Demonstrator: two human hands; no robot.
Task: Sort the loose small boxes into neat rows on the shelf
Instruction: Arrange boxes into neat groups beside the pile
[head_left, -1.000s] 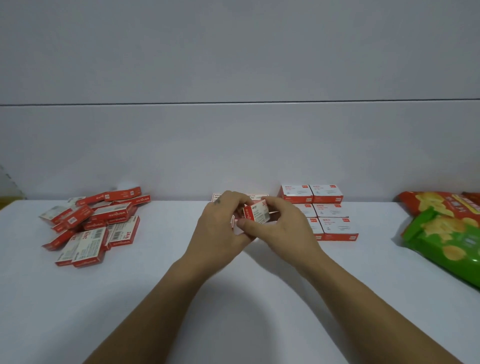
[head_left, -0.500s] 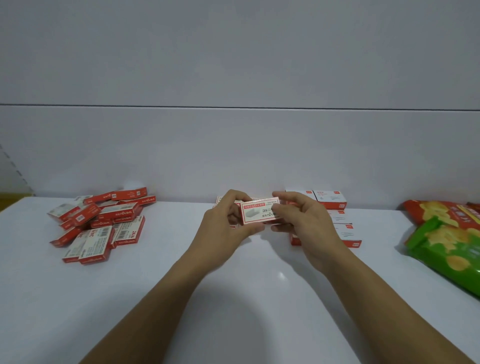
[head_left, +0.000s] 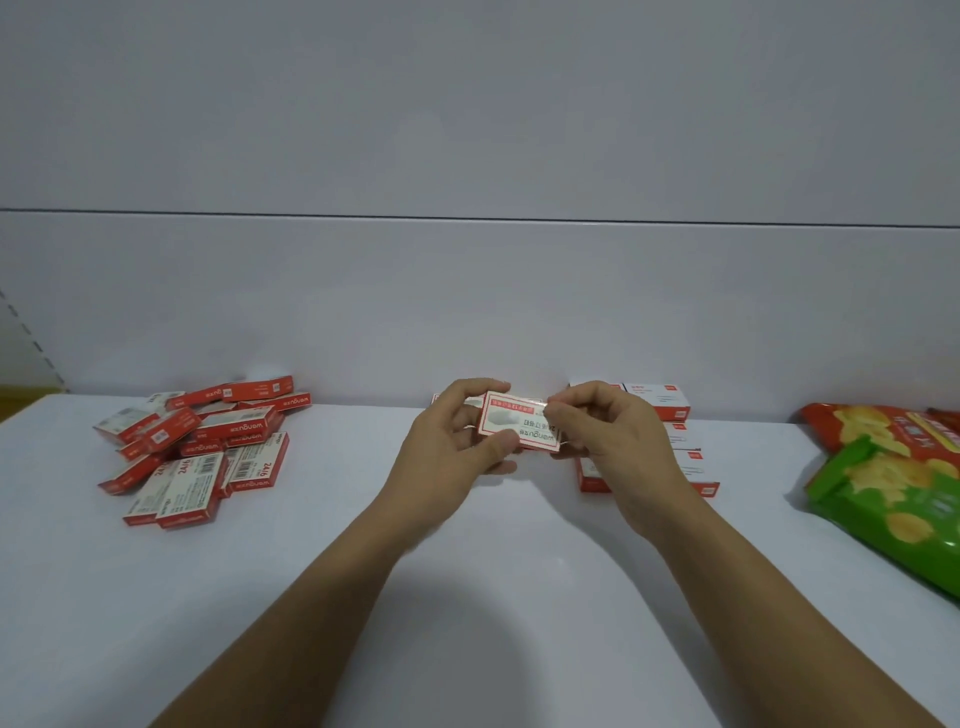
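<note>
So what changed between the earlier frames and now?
The small box was turned between the left hand and right hand, from end-on and tilted to its broad printed face toward the camera. Both kept hold of it. The loose pile, neat rows and snack bags stayed put.

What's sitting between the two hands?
In the head view, one small red-and-white box, pinched at its ends by the left hand and right hand.
</note>
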